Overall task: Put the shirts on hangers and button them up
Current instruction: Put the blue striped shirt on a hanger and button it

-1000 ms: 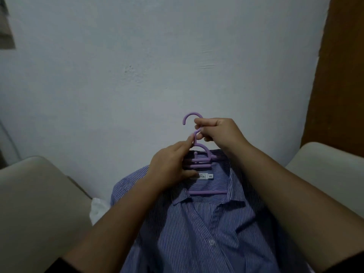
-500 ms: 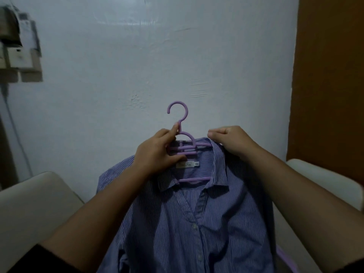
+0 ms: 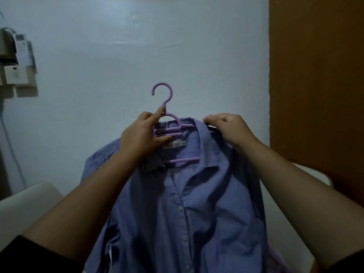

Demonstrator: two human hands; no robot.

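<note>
A blue and white striped shirt (image 3: 197, 213) hangs on a purple plastic hanger (image 3: 169, 125), held up in front of the wall. The hanger's hook stands upright above the collar. My left hand (image 3: 141, 134) grips the hanger at its neck, index finger along the stem. My right hand (image 3: 230, 129) pinches the shirt's collar and shoulder on the right side. The placket shows a row of white buttons, and the collar lies open at the top.
A white chair arm (image 3: 23, 209) is at lower left and another white armrest (image 3: 307, 178) at right. A brown door (image 3: 315, 85) fills the right side. Wall-mounted boxes (image 3: 17, 64) hang at the far left. A second purple hanger (image 3: 275, 259) peeks out at lower right.
My right hand left the hanger's hook and moved right to the collar and shoulder. The hanger with the shirt has been lifted upright, and my view has tilted up.
</note>
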